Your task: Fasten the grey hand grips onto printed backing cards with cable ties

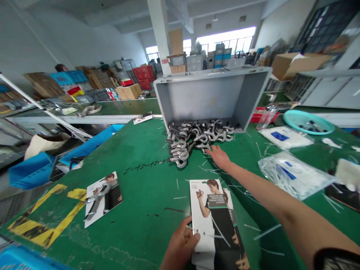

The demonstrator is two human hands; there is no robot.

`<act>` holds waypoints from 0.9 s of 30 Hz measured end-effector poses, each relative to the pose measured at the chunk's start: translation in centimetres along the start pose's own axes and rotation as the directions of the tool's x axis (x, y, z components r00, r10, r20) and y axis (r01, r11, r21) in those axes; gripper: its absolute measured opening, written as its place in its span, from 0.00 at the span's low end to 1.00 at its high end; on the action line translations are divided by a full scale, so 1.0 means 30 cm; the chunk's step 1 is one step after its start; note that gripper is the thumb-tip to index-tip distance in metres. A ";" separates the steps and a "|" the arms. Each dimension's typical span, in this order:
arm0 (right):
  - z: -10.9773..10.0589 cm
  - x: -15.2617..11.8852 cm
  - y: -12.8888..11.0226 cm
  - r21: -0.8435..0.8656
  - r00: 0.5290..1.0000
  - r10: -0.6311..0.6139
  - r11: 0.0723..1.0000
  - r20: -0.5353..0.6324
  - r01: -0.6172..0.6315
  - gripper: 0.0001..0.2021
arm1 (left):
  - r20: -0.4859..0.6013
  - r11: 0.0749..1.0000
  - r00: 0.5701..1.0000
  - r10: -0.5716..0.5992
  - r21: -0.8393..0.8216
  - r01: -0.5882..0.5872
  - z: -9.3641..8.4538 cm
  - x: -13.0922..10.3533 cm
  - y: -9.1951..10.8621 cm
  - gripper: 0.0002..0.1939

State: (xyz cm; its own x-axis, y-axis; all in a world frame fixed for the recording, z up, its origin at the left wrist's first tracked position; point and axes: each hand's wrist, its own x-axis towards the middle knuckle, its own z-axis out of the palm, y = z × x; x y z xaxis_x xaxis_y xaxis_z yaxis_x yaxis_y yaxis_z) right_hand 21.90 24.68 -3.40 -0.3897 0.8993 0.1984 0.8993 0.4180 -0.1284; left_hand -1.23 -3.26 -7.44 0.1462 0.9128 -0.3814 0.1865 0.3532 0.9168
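Green surface (140, 195) fills the foreground, and on it a gray bin (208, 93) lies tipped on its side, strengtheners (194, 137) heaped in and before its mouth. The right hand (219, 155) reaches to the heap's near edge; whether its grip is closed on one, I cannot tell. The left hand (182, 240) pinches a card's (206, 202) left edge, thumb on top, white ties (221, 232) across it. Another card (114, 195), bearing a strengthener, lies farther left.

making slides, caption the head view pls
Left hand holds a printed card; right hand at piled grey curved parts.
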 end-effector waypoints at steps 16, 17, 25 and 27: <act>-0.371 -0.322 -0.054 0.875 0.996 0.074 0.479 0.046 -0.076 0.21 | -0.073 0.745 0.820 0.567 0.469 -0.474 -0.178 0.010 0.345 0.26; -0.375 -0.360 -0.099 0.934 0.991 0.026 0.330 0.135 -0.136 0.21 | -0.001 0.649 0.776 0.631 0.548 -0.528 -0.158 0.021 0.385 0.28; -0.281 -0.506 -0.280 0.875 0.866 -0.184 -0.055 0.465 -0.481 0.23 | 0.310 0.354 0.740 0.597 0.725 -0.590 -0.108 0.091 0.355 0.20; -0.257 -0.540 -0.267 0.883 0.869 -0.159 0.119 0.469 -0.455 0.27 | 0.303 0.370 0.767 0.565 0.739 -0.564 -0.102 0.084 0.303 0.19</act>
State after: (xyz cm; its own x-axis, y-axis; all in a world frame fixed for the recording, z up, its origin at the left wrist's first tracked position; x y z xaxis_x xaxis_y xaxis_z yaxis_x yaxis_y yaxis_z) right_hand 22.52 5.79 1.91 -0.5743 0.7752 -0.2631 0.1088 -0.2463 -0.9631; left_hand -2.13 2.88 0.28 0.5120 0.8379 0.1892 0.7042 -0.5355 0.4662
